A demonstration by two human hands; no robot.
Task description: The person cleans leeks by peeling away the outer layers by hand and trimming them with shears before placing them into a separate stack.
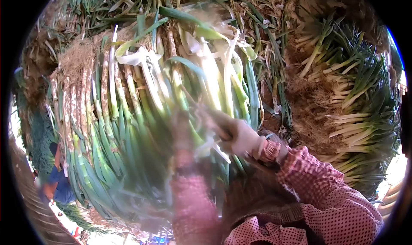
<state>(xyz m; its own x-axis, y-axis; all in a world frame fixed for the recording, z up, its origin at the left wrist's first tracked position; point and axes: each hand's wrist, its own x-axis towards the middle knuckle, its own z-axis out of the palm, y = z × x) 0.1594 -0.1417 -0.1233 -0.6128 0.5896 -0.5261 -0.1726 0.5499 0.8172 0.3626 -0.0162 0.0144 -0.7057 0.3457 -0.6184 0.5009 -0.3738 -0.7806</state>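
A big bundle of green onions with white stalks and rooty ends fills the middle of the head view. My right hand, in a pale glove with a red checked sleeve, grips a stalk or strip at the bundle's right side. My left hand is heavily blurred in front of the bundle; its forearm in the same red checked sleeve rises from below. What the left hand holds cannot be made out.
A second stack of green onions lies to the right, white ends facing left. Dry husks and loose leaves cover the ground behind. A person in blue clothing is at the lower left edge.
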